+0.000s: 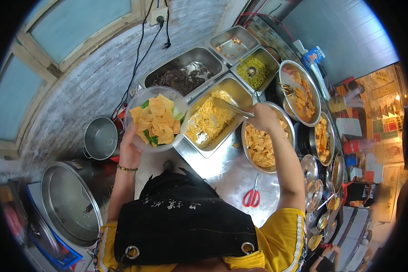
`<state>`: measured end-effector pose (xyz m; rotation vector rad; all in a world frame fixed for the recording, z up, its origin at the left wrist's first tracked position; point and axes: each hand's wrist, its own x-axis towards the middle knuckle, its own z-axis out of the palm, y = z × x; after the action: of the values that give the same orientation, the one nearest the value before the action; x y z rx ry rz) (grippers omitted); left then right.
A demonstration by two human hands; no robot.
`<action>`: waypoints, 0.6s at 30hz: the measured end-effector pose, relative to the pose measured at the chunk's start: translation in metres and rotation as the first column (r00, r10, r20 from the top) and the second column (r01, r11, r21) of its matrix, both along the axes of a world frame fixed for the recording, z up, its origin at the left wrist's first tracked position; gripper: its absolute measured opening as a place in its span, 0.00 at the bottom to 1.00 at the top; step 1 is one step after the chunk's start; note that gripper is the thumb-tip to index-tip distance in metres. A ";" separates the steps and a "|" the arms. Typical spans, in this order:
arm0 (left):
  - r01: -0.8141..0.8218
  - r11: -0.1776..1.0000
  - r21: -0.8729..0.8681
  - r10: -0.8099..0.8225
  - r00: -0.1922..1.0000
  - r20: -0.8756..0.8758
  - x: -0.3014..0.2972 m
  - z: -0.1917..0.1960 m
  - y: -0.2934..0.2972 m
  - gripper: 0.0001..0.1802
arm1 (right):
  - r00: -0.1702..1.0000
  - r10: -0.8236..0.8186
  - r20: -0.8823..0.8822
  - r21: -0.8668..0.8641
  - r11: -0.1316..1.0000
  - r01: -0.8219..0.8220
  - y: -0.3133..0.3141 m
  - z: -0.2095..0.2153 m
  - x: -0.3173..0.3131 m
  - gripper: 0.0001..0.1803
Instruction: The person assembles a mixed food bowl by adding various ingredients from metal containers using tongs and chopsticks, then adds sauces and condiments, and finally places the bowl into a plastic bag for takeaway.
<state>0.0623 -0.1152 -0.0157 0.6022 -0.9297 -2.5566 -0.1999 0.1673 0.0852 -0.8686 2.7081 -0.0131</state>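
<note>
My left hand (129,149) grips the rim of a clear plastic bowl (138,139) from its near left side. Crisp golden pieces (157,119) and some green leaves (152,137) fill the bowl. Closed around the handle of metal tongs (237,110), my right hand (264,119) reaches over a deep steel pan (207,153). The tongs' far end rests in pale yellow shreds (211,115) there. Below my right forearm is a round steel basin (291,131) of golden crisp sheets (260,147).
Dark strips (179,80) and chopped green pieces (258,75) lie in neighbouring steel pans. Red-handled scissors (252,197) rest on the steel counter (229,181). Pots (100,138) stand at left; more basins (310,93) line the right. Black cables (143,50) hang along the wall.
</note>
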 end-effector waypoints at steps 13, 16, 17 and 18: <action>0.160 0.986 0.045 -0.162 0.986 0.033 -0.042 0.000 -0.003 0.28 | 0.975 0.163 0.148 -0.324 0.940 -0.108 -0.031 0.108 0.079 0.27; 0.132 0.990 0.056 -0.132 0.991 0.000 -0.039 0.004 -0.003 0.28 | 0.949 0.314 0.012 -0.275 0.914 -0.299 -0.048 0.098 0.077 0.28; 0.124 0.990 0.061 -0.124 0.992 -0.018 -0.035 0.000 -0.007 0.28 | 0.962 0.268 0.047 -0.348 0.908 -0.236 -0.049 0.094 0.068 0.27; 0.119 0.991 0.069 -0.116 0.993 -0.033 -0.030 -0.004 -0.011 0.28 | 0.971 0.222 0.089 -0.414 0.895 -0.166 -0.049 0.092 0.057 0.26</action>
<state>0.0321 -0.1261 -0.0195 0.5429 -0.8933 -2.7052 -0.1425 0.1180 0.1771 -1.2032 2.5158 -0.5878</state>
